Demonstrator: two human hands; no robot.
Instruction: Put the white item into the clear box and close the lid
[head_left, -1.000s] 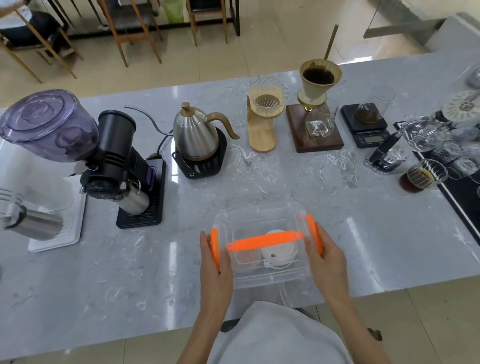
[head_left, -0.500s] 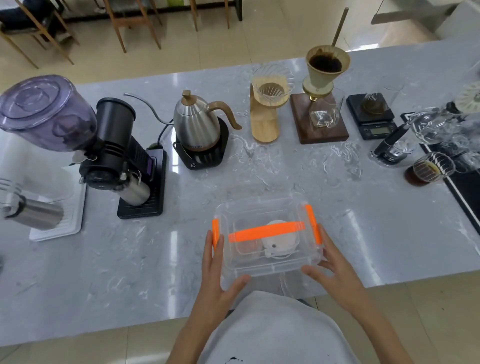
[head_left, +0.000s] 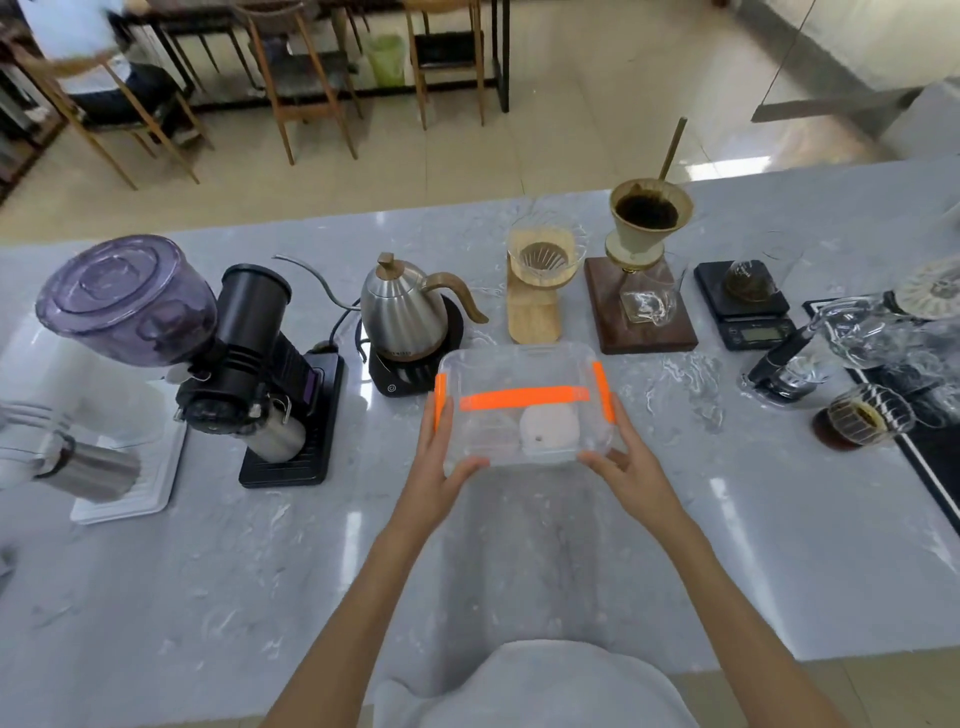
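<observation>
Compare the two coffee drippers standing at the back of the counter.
The ceramic dripper is opaque cream and holds dark grounds with a stick in it; the glass dripper is clear and looks empty. The ceramic dripper stands on a dark wooden base, the glass dripper on a pale wooden stand. Both are cone-shaped.

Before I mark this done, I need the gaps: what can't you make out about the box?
Head view only:
- Orange side latches: whether clicked shut is too small to tell.
- White item: blurred through the clear box wall; identity unclear.
- Box underside: whether it rests on the counter is hidden; left hand and right hand hold it.
</observation>
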